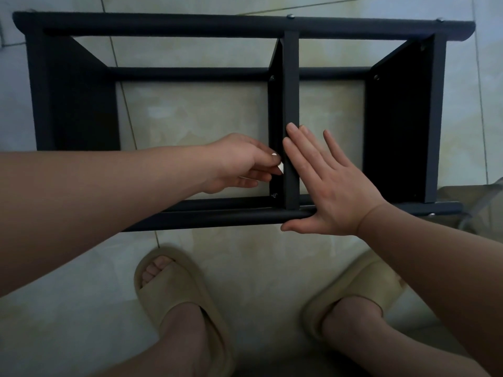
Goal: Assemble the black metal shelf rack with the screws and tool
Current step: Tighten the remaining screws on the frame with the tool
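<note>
The rack (163, 24) lies on the tiled floor (245, 251) in front of the person's feet, which are in beige slippers (177, 289). The left hand (239, 164) reaches into the left bay, its fingers (272, 159) pinching a small white piece (280, 167) against the middle divider (291, 91); what the piece is cannot be told. The right hand (329, 186) is flat, its fingers straight and spread across the divider's edge, the thumb lying along the near rail (217, 216). A screw (274, 195) sits at the divider's lower corner, just beside that rail. Clear plastic (481, 210) lies at the rack's right end.
</note>
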Demonstrator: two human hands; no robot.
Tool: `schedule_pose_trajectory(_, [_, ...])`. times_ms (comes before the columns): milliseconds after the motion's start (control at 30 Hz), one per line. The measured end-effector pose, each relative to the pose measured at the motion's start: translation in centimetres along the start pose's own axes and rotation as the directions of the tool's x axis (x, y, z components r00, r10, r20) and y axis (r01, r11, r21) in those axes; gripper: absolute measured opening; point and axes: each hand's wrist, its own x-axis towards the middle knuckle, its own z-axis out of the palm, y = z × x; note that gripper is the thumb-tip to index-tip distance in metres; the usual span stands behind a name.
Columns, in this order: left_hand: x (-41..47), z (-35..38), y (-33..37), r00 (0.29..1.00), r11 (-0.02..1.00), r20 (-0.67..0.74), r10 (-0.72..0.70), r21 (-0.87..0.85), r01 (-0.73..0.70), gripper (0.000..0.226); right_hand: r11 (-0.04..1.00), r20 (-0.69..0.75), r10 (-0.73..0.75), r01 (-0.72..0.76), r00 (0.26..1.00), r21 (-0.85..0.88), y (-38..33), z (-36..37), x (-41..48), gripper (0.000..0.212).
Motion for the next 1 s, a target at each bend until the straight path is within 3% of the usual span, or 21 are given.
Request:
schedule_pose_trajectory(200, [-0.2, -0.08, 0.16, 0.999, 0.992, 0.043, -0.016, 0.125, 0.011, 0.005, 1.0, 0.017, -0.001, 0.001, 1.0, -0.004, -0.04, -0.11, 0.03, 0.125])
schedule_pose_trajectory(667, [-0.14, 0.61, -0.18, 0.998, 0.997, 0.044, -0.055, 0.06, 0.053, 0.009, 1.0, 0.024, -0.005, 0.005, 1.0, 0.006, 0.01, -0.08, 0.0, 0.125])
schedule_pose_trajectory(1000, [-0.23, 0.2, 0.39, 0.995, 0.98, 0.092, -0.041, 0.198, 0.022, 0.016, 1.0, 0.03, -0.002, 0.002, 1.0, 0.014, -0.03, -0.13, 0.03, 0.125])
